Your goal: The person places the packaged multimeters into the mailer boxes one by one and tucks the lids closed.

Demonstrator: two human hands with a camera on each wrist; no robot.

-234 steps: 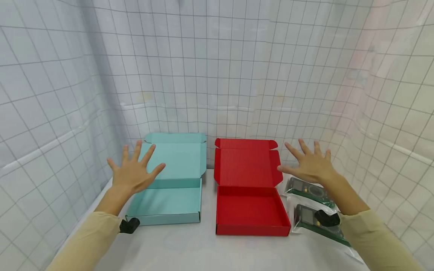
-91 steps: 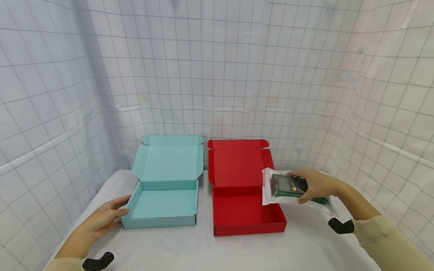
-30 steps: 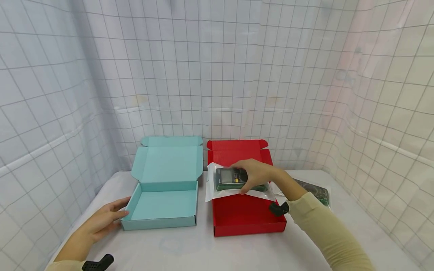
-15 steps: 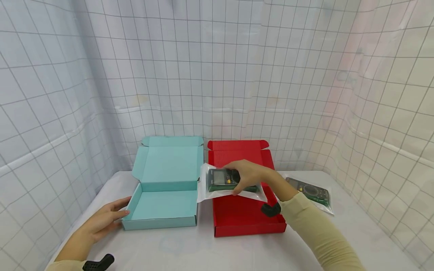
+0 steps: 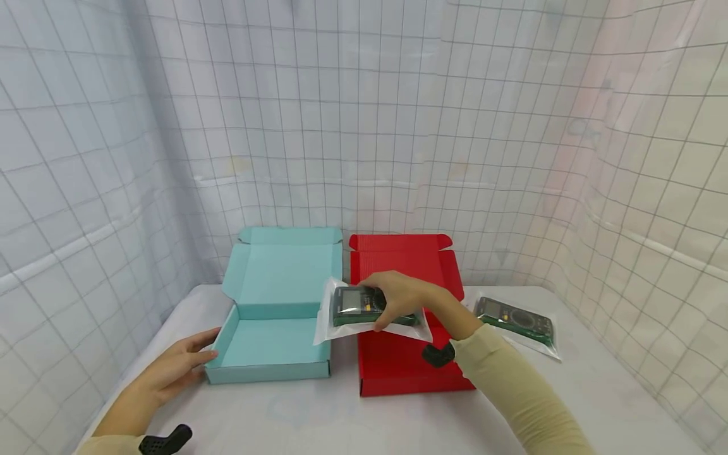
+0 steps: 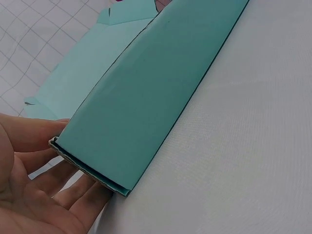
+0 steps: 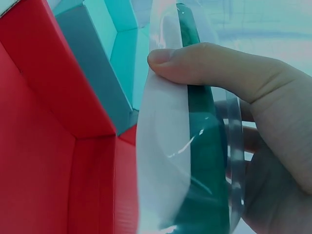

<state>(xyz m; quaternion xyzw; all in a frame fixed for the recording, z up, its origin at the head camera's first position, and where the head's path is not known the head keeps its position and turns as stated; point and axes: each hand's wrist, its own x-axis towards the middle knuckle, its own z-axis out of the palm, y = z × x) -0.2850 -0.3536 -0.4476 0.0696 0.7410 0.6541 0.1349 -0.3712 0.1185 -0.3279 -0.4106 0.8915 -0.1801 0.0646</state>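
Note:
My right hand (image 5: 392, 297) grips a dark multimeter (image 5: 355, 302) with a green edge, sealed in a clear plastic bag. The multimeter hangs over the gap between the two boxes, overlapping both in the head view. In the right wrist view the thumb (image 7: 185, 63) presses one side of the bag, fingers behind it. My left hand (image 5: 176, 366) rests on the left side of the open turquoise box (image 5: 267, 373). Its fingers (image 6: 80, 200) lie extended against the side wall. The red box (image 5: 415, 384) stands open, lid back, under my right forearm.
A second bagged multimeter (image 5: 517, 319) lies on the white table (image 5: 318, 417), right of the red box. Behind the lids (image 5: 290, 268) hangs a white gridded curtain (image 5: 341, 126), which also runs along both sides.
My right hand has picked up one bagged multimeter from the right and carried it left across the red box. My left hand has come to the turquoise box's side and stays there.

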